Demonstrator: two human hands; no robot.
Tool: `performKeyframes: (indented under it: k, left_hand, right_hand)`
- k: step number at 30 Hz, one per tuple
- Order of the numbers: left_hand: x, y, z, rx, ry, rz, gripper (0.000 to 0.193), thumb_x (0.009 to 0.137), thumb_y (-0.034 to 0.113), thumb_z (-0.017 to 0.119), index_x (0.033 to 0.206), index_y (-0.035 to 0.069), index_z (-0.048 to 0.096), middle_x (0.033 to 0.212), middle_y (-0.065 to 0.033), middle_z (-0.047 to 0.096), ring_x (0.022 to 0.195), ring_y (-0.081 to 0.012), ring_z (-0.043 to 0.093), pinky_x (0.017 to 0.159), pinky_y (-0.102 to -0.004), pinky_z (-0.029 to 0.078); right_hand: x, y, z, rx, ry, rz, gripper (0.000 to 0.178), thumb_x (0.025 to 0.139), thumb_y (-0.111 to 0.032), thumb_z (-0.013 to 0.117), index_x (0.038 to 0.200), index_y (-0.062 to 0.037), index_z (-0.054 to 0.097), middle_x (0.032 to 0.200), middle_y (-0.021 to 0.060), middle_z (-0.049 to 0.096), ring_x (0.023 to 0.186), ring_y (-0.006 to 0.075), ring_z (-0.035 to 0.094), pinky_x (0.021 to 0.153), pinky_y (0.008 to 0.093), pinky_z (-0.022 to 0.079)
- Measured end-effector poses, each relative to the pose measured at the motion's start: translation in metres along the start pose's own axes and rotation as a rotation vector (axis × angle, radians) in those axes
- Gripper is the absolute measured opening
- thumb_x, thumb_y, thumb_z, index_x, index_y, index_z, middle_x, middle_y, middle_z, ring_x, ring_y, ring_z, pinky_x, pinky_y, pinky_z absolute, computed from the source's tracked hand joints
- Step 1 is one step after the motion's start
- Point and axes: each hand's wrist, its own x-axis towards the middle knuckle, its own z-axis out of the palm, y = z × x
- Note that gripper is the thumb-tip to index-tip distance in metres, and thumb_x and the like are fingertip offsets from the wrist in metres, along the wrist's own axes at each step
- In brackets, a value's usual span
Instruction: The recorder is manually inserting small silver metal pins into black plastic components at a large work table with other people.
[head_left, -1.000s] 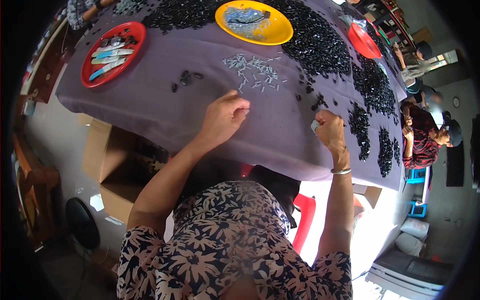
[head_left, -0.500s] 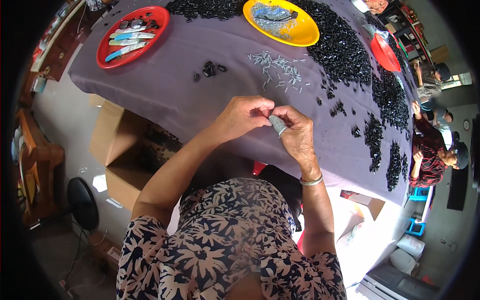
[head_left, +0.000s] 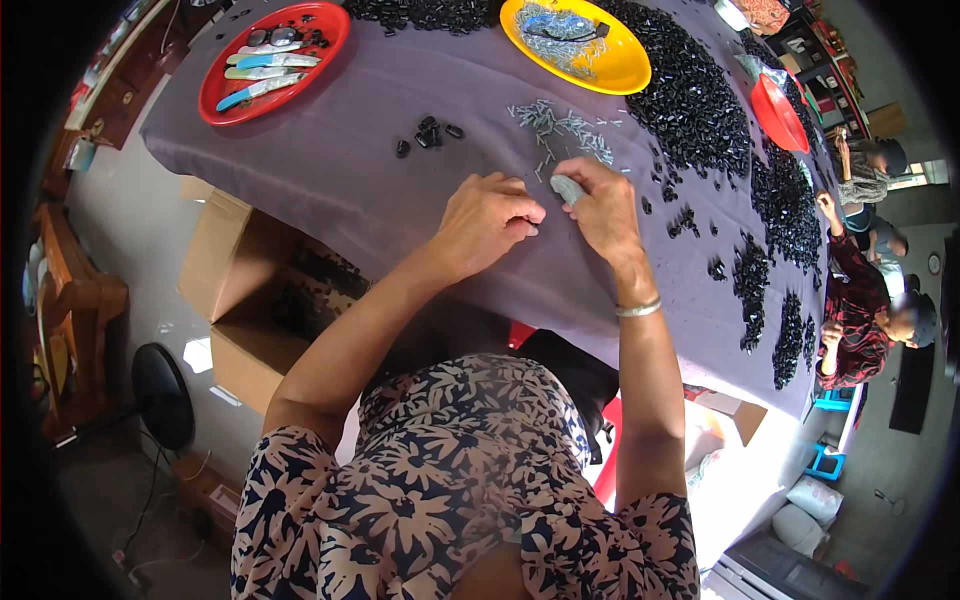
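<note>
My left hand (head_left: 487, 225) is over the grey-purple cloth, thumb and fingers pinched together; a small dark bit shows at the fingertips, too small to name. My right hand (head_left: 602, 205), wearing a silver bracelet (head_left: 638, 308) and a pale grey finger cover (head_left: 567, 190), reaches to the near edge of the small clear sticks (head_left: 560, 128). Its fingers are closed in a pinch, and what lies between them is hidden. Several shiny black pieces (head_left: 430, 132) lie beyond my left hand.
A red tray (head_left: 228, 112) with blue-and-white handled tools stands far left. A yellow bowl (head_left: 640, 72) holds more clear sticks. Heaps of black pieces (head_left: 690, 125) cover the right side. An open cardboard box (head_left: 235, 350) stands below the table's left edge. Other people (head_left: 860, 340) sit far right.
My hands, close together before, have moved apart. The right one has gone forward to the clear sticks; the left has turned knuckles-up and shifted slightly.
</note>
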Motion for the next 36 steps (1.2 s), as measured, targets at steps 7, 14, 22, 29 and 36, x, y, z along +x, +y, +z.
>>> performKeyframes:
  k: [7, 14, 22, 29, 36]
  left_hand:
    - [0.000, -0.004, -0.012, 0.024, -0.072, -0.066, 0.012, 0.072, 0.014, 0.077, 0.081, 0.012, 0.069, 0.077, 0.0016, 0.059, 0.083, -0.0185, 0.055, 0.082, -0.0350, 0.037]
    - [0.002, -0.005, -0.008, -0.007, -0.097, -0.049, 0.010, 0.074, 0.013, 0.075, 0.082, 0.012, 0.070, 0.078, 0.0019, 0.059, 0.084, -0.0181, 0.054, 0.085, -0.0360, 0.036]
    - [0.008, 0.012, 0.026, 0.030, -0.005, -0.062, 0.008, 0.074, 0.015, 0.073, 0.080, 0.013, 0.070, 0.080, 0.0015, 0.060, 0.086, -0.0205, 0.055, 0.085, -0.0388, 0.036]
    - [0.008, 0.014, 0.027, 0.023, -0.018, -0.087, 0.006, 0.074, 0.016, 0.072, 0.079, 0.012, 0.071, 0.079, -0.0005, 0.061, 0.087, -0.0222, 0.055, 0.085, -0.0398, 0.036]
    - [0.007, 0.015, 0.027, 0.025, -0.015, -0.096, 0.007, 0.074, 0.017, 0.072, 0.079, 0.012, 0.070, 0.080, -0.0006, 0.060, 0.087, -0.0216, 0.054, 0.086, -0.0399, 0.036]
  right_hand:
    - [0.027, 0.002, 0.016, -0.293, -0.075, -0.153, 0.010, 0.080, -0.003, 0.070, 0.090, -0.0004, 0.069, 0.079, 0.0104, 0.070, 0.070, 0.0161, 0.066, 0.065, 0.0294, 0.052]
    - [-0.007, 0.022, -0.010, 0.169, -0.091, -0.088, 0.008, 0.088, -0.009, 0.069, 0.091, -0.0027, 0.067, 0.077, -0.0001, 0.065, 0.068, 0.0056, 0.060, 0.057, 0.0241, 0.048]
    - [-0.050, 0.030, -0.022, 0.334, -0.085, 0.050, 0.007, 0.091, -0.004, 0.064, 0.098, -0.0018, 0.066, 0.081, 0.0005, 0.064, 0.069, 0.0049, 0.058, 0.058, 0.0206, 0.051]
    - [-0.048, 0.023, -0.018, 0.132, -0.108, -0.181, 0.014, 0.090, 0.002, 0.063, 0.103, -0.0030, 0.066, 0.087, -0.0009, 0.063, 0.075, 0.0063, 0.058, 0.063, 0.0210, 0.050]
    - [-0.048, 0.014, -0.011, 0.017, 0.002, -0.219, 0.034, 0.083, 0.008, 0.068, 0.114, -0.0052, 0.062, 0.085, 0.0021, 0.067, 0.078, 0.0097, 0.063, 0.070, 0.0241, 0.052]
